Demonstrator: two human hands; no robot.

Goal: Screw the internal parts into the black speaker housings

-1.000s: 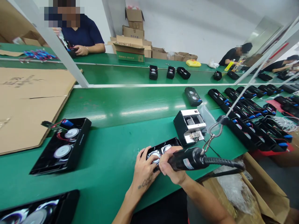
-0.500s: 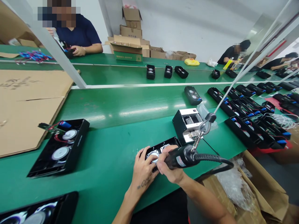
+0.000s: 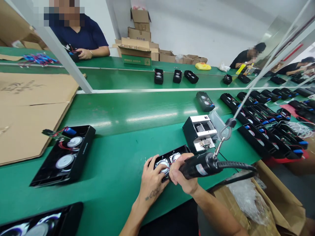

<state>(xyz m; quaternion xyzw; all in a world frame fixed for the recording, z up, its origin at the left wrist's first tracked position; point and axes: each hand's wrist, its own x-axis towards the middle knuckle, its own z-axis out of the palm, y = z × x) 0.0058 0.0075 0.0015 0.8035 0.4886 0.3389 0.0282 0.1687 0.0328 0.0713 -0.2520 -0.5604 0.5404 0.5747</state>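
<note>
On the green table (image 3: 118, 183), 2 speakers (image 3: 175, 157) are being held inside a black case (image 3: 182, 150); 2 more speakers (image 3: 64, 161) and red wires (image 3: 64, 146) are being held in an open box (image 3: 82, 154) at left. The black case, slanted lengthwise from near left to far right, is being clamped by the left hand (image 3: 152, 180). A power screwdriver (image 3: 197, 167) is being gripped by the right hand (image 3: 182, 173) and aimed leftward, its tip hidden.

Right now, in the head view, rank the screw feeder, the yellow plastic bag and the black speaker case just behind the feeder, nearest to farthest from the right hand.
1. Screw feeder: ahead of the right hand, slightly rightward.
2. Black speaker case: farther ahead, beyond the feeder.
3. Yellow plastic bag: farthest ahead, toward the wall.
</note>
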